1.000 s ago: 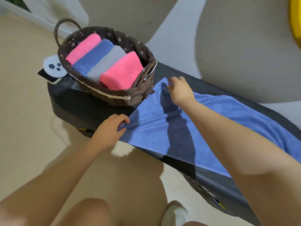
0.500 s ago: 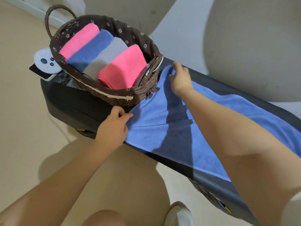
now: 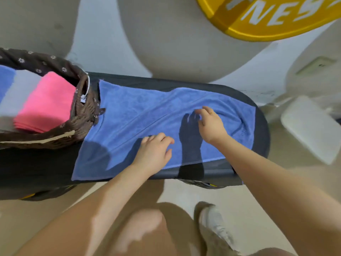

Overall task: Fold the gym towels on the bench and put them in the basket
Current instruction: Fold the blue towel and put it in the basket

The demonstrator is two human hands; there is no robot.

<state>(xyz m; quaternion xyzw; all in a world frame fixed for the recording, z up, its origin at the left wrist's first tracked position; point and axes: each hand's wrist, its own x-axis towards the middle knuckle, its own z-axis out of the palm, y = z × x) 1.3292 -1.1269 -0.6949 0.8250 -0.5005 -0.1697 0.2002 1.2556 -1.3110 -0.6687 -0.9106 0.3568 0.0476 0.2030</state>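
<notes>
Well, the biggest thing in front of this person is the dark padded table (image 3: 258, 130), running left to right along the wall. Spread flat over most of its top is the blue towel (image 3: 129, 115), its left end touching the basket (image 3: 83, 115) and its right end stopping just short of the table's rounded right end. A long seam or fold line runs slantwise along it, and the cloth is rumpled toward the far right corner. The near left corner hangs slightly over the near edge.

The wicker basket sits on the left end of the table, already holding folded towels side by side: a pink towel (image 3: 46, 102) nearest the blue one, then a grey and another blue, partly out of view.

Both hands are over the middle of the towel. The left hand (image 3: 154, 150) has its fingers loosely curled on the cloth; its grip holds nothing that I can see. The right hand (image 3: 210, 124), wearing a ring, hovers or rests just beyond it, fingers bent, and whether they pinch the cloth I cannot tell.

To my eye the folding has barely started. The risk is folding over that rumpled right end, which would give a lumpy bundle, or dragging the overhanging corner so the towel slides off the near edge.
</notes>
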